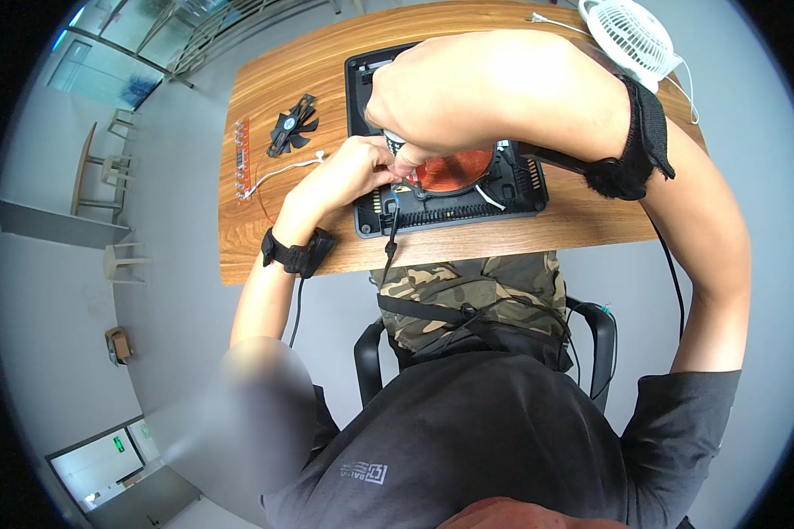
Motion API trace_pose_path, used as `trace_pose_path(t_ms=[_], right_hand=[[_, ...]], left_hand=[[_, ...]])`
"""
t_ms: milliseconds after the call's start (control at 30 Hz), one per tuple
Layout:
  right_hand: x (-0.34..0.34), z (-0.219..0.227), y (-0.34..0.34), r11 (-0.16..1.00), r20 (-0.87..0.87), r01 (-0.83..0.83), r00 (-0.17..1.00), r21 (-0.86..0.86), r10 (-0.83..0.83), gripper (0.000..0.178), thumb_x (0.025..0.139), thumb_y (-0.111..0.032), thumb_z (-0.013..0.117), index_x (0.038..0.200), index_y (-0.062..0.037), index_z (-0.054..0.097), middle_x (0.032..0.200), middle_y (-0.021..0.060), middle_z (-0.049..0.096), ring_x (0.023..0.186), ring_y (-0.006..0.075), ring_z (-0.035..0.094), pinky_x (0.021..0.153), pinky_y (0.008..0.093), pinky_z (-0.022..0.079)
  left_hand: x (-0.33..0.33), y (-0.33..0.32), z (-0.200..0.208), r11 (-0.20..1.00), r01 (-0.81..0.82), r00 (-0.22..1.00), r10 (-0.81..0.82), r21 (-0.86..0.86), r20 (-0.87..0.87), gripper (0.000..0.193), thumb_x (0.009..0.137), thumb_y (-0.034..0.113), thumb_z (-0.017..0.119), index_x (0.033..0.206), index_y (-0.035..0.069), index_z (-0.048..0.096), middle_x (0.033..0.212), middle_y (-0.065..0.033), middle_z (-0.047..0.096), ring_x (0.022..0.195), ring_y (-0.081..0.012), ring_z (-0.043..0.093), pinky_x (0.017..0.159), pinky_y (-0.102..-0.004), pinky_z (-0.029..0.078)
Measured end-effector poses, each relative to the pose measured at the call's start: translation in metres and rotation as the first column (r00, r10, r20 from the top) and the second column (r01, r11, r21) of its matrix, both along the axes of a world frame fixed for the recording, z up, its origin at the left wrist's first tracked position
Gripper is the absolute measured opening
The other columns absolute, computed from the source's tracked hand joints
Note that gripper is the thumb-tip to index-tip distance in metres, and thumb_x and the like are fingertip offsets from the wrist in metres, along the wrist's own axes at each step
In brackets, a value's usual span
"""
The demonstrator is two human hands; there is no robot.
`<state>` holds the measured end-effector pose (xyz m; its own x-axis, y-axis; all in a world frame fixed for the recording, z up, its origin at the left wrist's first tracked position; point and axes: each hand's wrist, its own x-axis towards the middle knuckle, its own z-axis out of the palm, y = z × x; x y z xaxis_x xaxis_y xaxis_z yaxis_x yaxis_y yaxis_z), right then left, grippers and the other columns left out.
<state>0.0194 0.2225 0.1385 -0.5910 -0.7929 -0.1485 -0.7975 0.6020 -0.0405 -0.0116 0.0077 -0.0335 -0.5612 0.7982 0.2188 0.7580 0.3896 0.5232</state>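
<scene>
An opened induction cooker base [367, 227] lies on the wooden table, with a round copper coil [457, 173] in it. My right hand [437, 101] reaches across the base from above, its fingers closed around a tool with a dark and pale handle [394, 143] that looks like a screwdriver; its tip is hidden. Beside it, at the coil's left edge, my left hand [351, 169] has thumb and fingers pinched together. What they hold, if anything, is too small to make out. A black power cord [392, 247] leaves the base's near edge.
Left of the base are a black cooling fan [292, 126], a white cable [278, 176] and a strip of small red-and-white pieces [242, 159]. A white desk fan [631, 40] stands at the table's far right. Cables trail from both wrist straps.
</scene>
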Motion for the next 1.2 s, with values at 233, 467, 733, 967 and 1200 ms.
trace_pose_path(t_ms=[233, 467, 733, 967, 1200], right_hand=[[0.0, 0.002, -0.001, 1.0, -0.01, -0.02, 1.0, 0.015, 0.02, 0.04, 0.089, -0.038, 0.074, 0.08, 0.0011, 0.075, 0.074, 0.0185, 0.071, 0.075, 0.0328, 0.073, 0.07, 0.0414, 0.058], [0.0, 0.021, -0.013, 0.988, 0.107, 0.031, 0.993, 0.15, -0.048, 0.047, 0.093, -0.041, 0.07, 0.078, 0.0033, 0.074, 0.072, 0.0202, 0.071, 0.071, 0.0333, 0.072, 0.067, 0.042, 0.058], [-0.012, 0.016, -0.009, 0.984, 0.058, -0.057, 0.997, 0.168, 0.048, 0.053, 0.093, -0.044, 0.071, 0.078, 0.007, 0.074, 0.071, 0.0218, 0.07, 0.069, 0.0366, 0.071, 0.067, 0.0424, 0.059], [0.017, 0.031, -0.014, 0.965, 0.054, 0.14, 0.986, 0.222, -0.156, 0.042, 0.093, -0.044, 0.069, 0.097, -0.0033, 0.079, 0.083, 0.0124, 0.076, 0.082, 0.029, 0.074, 0.073, 0.04, 0.059], [0.037, 0.122, 0.007, 0.98, 0.098, 0.076, 0.991, 0.183, -0.096, 0.059, 0.107, -0.044, 0.05, 0.078, 0.0031, 0.07, 0.061, 0.011, 0.059, 0.051, 0.0234, 0.052, 0.053, 0.0397, 0.049]], left_hand=[[0.009, 0.006, 0.015, 1.0, -0.016, 0.997, 0.014, 0.026, 0.074, 0.014, 0.087, 0.011, 0.077, 0.093, -0.001, 0.073, 0.09, -0.015, 0.072, 0.081, -0.031, 0.069, 0.075, -0.0375, 0.056], [0.011, 0.006, 0.015, 0.999, -0.04, 0.99, 0.037, 0.022, 0.134, 0.015, 0.087, 0.011, 0.077, 0.097, -0.001, 0.074, 0.094, -0.0151, 0.072, 0.086, -0.0316, 0.07, 0.079, -0.0363, 0.057], [0.003, 0.001, 0.009, 0.999, 0.012, 0.997, -0.009, -0.047, 0.072, 0.011, 0.082, 0.004, 0.077, 0.09, -0.001, 0.072, 0.093, -0.0152, 0.071, 0.085, -0.0336, 0.07, 0.077, -0.0391, 0.057], [0.002, 0.008, 0.006, 0.999, -0.053, 0.987, 0.053, -0.003, 0.153, 0.009, 0.082, 0.005, 0.077, 0.087, -0.001, 0.072, 0.086, -0.0156, 0.071, 0.08, -0.0343, 0.07, 0.074, -0.0411, 0.057], [0.001, 0.002, 0.001, 0.998, 0.022, 0.997, -0.018, -0.053, 0.071, 0.011, 0.084, 0.005, 0.076, 0.089, -0.001, 0.07, 0.089, -0.0148, 0.071, 0.085, -0.0329, 0.07, 0.078, -0.0401, 0.056]])
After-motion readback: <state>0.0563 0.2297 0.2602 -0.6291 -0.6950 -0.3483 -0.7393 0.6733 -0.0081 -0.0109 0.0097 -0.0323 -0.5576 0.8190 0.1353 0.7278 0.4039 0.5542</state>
